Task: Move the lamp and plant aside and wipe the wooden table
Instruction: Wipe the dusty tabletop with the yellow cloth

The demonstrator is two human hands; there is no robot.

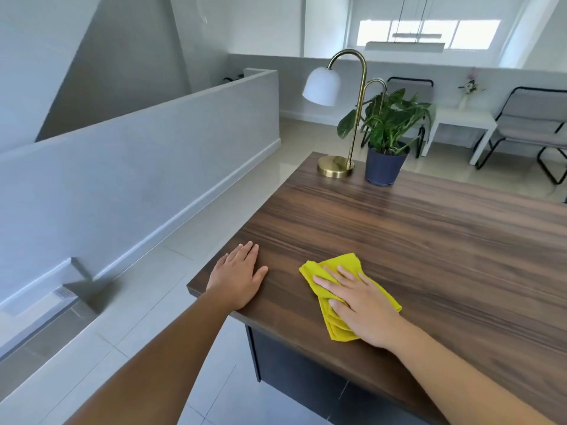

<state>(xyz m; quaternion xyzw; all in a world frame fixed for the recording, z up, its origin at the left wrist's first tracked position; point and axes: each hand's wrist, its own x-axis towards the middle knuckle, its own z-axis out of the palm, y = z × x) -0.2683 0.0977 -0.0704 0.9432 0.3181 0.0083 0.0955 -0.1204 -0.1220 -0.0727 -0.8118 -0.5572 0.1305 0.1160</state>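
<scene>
The dark wooden table [429,240] fills the right half of the view. A brass lamp [336,167] with a white shade stands at its far left corner. Right beside it is a green plant in a dark blue pot [383,167]. My right hand [359,305] lies flat on a folded yellow cloth [340,265] near the table's front left part, fingers spread and pressing it onto the wood. My left hand [237,276] rests flat on the table's left corner, holding nothing.
A grey half-wall [138,167] runs along the left, with tiled floor between it and the table. Behind the table stand a white side table [460,121] and a black-framed chair [527,130].
</scene>
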